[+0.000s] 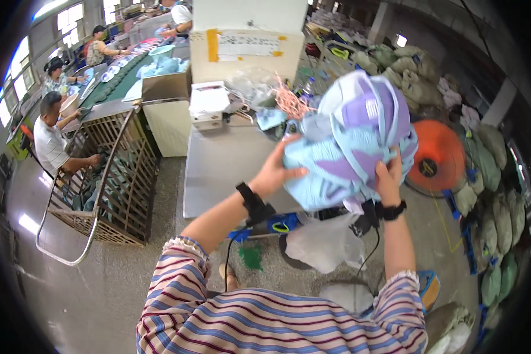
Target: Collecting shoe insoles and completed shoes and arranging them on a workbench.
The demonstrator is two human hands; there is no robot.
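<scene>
I hold up a bulky bundle of light-blue and purple fabric pieces, which look like shoe uppers, above the right end of the grey table. My left hand grips its left side, the thumb on the near face and the fingers partly hidden. At its lower right my right hand clasps it, thumb in front. Part of the bundle is white and purple at the top. Dark straps circle both wrists. Beneath the bundle lies the grey table.
Behind are a white box, pink cords and clear plastic. An orange round fan-like object stands right, by stacked sacks. At left, a metal cage cart holds dark pieces; a person reaches in. Others work along a green conveyor.
</scene>
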